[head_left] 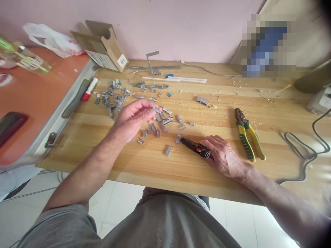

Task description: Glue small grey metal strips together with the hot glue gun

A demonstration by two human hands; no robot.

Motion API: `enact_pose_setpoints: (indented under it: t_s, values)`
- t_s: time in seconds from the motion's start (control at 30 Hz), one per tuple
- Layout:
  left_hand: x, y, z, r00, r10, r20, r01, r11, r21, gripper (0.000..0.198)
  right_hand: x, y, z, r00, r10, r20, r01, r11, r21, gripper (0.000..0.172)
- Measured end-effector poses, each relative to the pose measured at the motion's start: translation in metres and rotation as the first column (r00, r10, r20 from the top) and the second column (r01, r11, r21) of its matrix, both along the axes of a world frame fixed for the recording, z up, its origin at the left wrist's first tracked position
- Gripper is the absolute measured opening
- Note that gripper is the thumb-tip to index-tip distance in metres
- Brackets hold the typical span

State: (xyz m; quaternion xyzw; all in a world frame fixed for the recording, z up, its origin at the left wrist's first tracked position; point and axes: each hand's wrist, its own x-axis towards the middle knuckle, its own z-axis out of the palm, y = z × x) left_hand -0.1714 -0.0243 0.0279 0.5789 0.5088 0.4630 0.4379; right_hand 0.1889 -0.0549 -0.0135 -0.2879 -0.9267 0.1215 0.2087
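My left hand (136,119) is pinched on a small grey metal piece (156,109), held just above several loose metal pieces (163,127) of the same look. My right hand (221,155) is wrapped round a black gun-shaped tool (191,144) with a red part on its side. The tool's narrow end points left, close to a single metal piece (178,138) on the wooden table. Another metal piece (168,150) lies a little nearer to me. My right fingers hide the tool's handle.
Pliers (248,134) with yellow-green handles lie to the right, beside a black cable (305,155). A heap of metal scraps (113,96) is at the left. Behind are white strips (181,79), a cardboard box (103,48) and wood shavings. A red marker (90,89) lies near the left edge.
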Motion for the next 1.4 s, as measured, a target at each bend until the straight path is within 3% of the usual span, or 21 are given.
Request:
enact_pose_setpoints:
  t_s: [0.1,0.17,0.27,0.37,0.5,0.63,0.8,0.97,1.07,1.13,1.23,1.33,1.4]
  values:
    - [-0.027,0.001,0.02,0.977,0.044,-0.211,-0.041,0.999,0.016,0.034,0.001,0.0,0.001,1.0,0.007,0.015,-0.007,0.999,0.032,0.01]
    - [-0.044,-0.001,0.023,0.895,0.04,-0.444,-0.037,0.999,0.017,0.03,0.001,0.001,0.001,1.0,0.014,0.019,-0.015,0.999,0.052,0.012]
    - [-0.061,-0.003,0.012,0.711,-0.024,-0.703,0.026,1.0,-0.009,0.026,0.002,0.001,0.001,1.0,0.019,0.017,-0.02,0.997,0.077,0.015]
    - [-0.072,-0.002,-0.006,0.546,-0.05,-0.836,0.08,0.997,-0.007,0.027,0.002,0.002,0.001,1.0,0.016,0.019,-0.017,0.996,0.088,0.017]
    - [-0.076,-0.004,-0.015,0.465,0.069,-0.883,0.064,0.992,0.111,0.028,0.002,0.002,0.002,0.999,0.026,0.021,-0.028,0.995,0.097,0.021]
    - [-0.059,-0.016,-0.009,0.526,0.192,-0.828,0.021,0.971,0.238,0.025,0.001,0.003,0.003,0.999,0.037,0.024,-0.039,0.995,0.095,0.021]
    - [-0.039,-0.019,-0.01,0.577,0.178,-0.797,0.038,0.969,0.244,0.025,-0.003,0.001,0.003,0.999,0.034,0.037,-0.035,0.999,0.04,0.014]
    - [-0.06,-0.001,-0.011,0.667,0.144,-0.731,-0.044,0.987,0.154,0.022,-0.01,-0.003,0.001,1.0,-0.008,0.023,0.007,0.999,0.05,0.01]
    - [-0.076,0.0,-0.004,0.738,0.103,-0.667,-0.096,0.994,0.047,0.037,-0.013,-0.003,0.0,1.0,-0.003,0.028,0.002,0.999,0.033,0.009]
    - [-0.083,-0.006,-0.001,0.799,0.125,-0.589,-0.159,0.987,-0.006,0.052,-0.013,-0.001,0.0,0.999,0.012,0.037,-0.013,1.0,0.019,0.012]
    - [-0.088,-0.019,0.0,0.902,0.207,-0.379,-0.25,0.966,-0.066,0.052,-0.01,0.001,0.001,0.999,0.029,0.041,-0.03,0.999,0.02,0.016]
    - [-0.088,-0.027,-0.003,0.921,0.319,-0.224,-0.337,0.941,-0.044,0.048,-0.01,0.004,0.002,0.998,0.032,0.046,-0.033,0.999,0.021,0.015]
    - [-0.086,-0.028,-0.004,0.926,0.313,-0.212,-0.326,0.945,-0.029,0.042,-0.01,0.004,0.002,0.998,0.035,0.058,-0.036,0.999,0.023,0.014]
